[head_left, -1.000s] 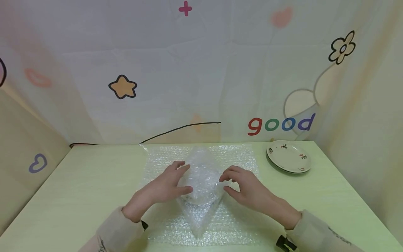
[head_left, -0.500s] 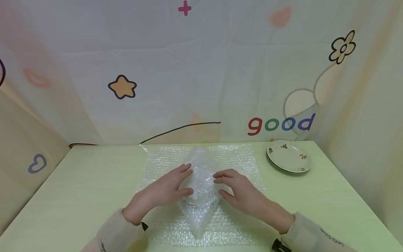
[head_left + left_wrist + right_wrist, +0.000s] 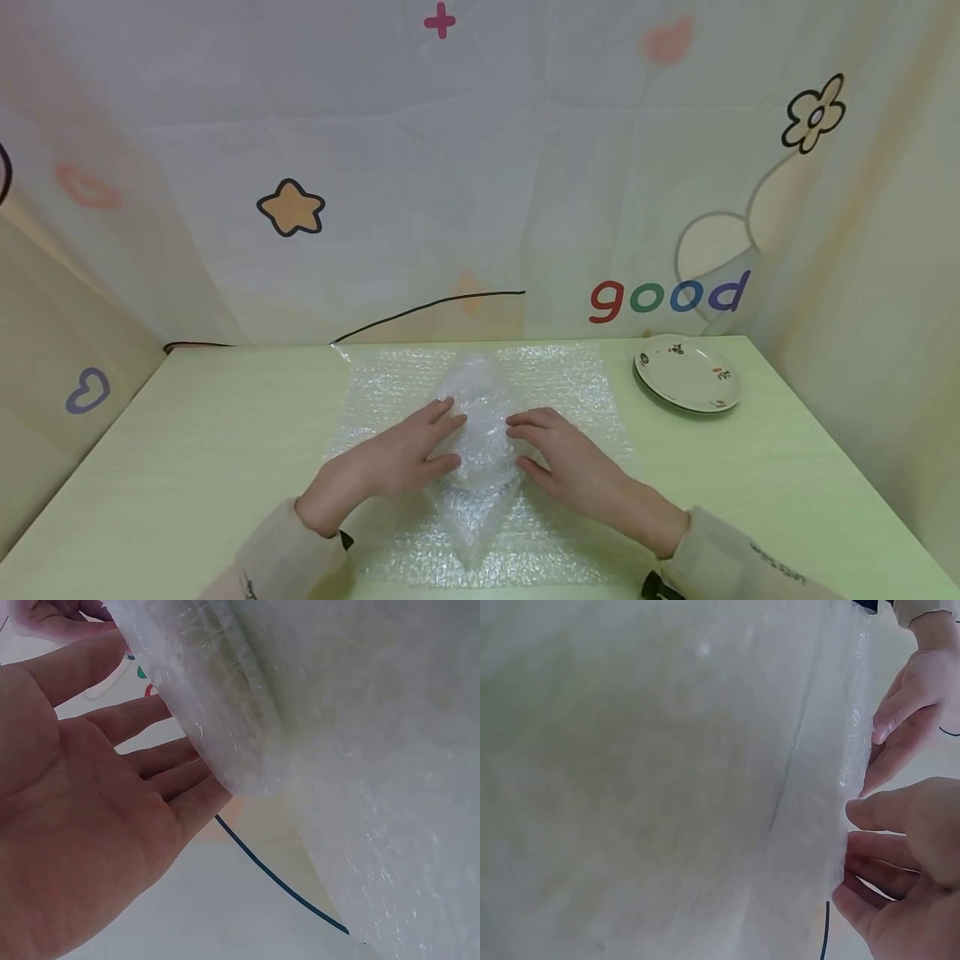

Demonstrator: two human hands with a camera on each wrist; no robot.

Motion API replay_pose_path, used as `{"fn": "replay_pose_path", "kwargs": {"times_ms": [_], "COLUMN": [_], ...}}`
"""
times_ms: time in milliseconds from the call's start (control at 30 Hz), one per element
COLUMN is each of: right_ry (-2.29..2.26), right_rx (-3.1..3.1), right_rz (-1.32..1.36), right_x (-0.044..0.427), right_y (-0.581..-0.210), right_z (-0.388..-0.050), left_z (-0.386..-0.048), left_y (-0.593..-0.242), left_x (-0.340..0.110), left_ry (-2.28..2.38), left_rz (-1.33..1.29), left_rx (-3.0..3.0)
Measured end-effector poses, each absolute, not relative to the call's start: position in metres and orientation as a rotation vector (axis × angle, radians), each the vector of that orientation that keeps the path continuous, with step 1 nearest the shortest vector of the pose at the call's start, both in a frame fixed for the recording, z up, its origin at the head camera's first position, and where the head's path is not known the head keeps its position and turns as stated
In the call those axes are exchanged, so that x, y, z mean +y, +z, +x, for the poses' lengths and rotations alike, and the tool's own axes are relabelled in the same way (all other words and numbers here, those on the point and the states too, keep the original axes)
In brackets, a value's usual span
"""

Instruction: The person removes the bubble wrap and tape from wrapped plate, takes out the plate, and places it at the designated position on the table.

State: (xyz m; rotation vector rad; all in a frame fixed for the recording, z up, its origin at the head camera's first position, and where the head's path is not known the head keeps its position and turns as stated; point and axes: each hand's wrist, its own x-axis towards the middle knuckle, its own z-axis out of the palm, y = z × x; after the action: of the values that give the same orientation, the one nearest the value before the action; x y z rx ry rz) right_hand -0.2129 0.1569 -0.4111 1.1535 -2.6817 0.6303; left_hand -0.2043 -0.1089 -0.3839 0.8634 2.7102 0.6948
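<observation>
A sheet of clear bubble wrap (image 3: 555, 558) lies flat at the middle of the table. Its corners are folded inward over a round, flat thing, making a pointed bundle (image 3: 483, 450); what is inside is mostly hidden, though a curved rim shows through in the left wrist view. My left hand (image 3: 401, 454) rests on the bundle's left side, its fingers spread and nearly straight. On the right side my right hand (image 3: 573, 462) touches the wrap with its fingertips, fingers loosely bent. In the right wrist view the fingertips (image 3: 859, 814) lie against the folded edge.
A small stack of white plates (image 3: 686, 375) with flower prints stands at the table's back right. Behind the table (image 3: 202, 450) hangs a printed curtain (image 3: 420, 208), which also closes off both sides. Dark straps show at both cuffs.
My right hand has moved left and slightly down onto the bundle. The left hand has shifted a little to the right, its fingers settling onto the wrap. The plates have not moved.
</observation>
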Motion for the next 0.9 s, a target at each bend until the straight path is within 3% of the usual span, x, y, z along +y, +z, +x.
{"fn": "replay_pose_path", "kwargs": {"times_ms": [900], "right_ry": [0.564], "right_rx": [-2.691], "right_rz": [1.177], "right_x": [0.1522], "right_y": [-0.4145], "right_z": [-0.2189], "left_z": [-0.2055], "left_y": [-0.3895], "left_x": [-0.1060], "left_ry": [0.627], "left_rz": [0.868], "left_rx": [2.713]}}
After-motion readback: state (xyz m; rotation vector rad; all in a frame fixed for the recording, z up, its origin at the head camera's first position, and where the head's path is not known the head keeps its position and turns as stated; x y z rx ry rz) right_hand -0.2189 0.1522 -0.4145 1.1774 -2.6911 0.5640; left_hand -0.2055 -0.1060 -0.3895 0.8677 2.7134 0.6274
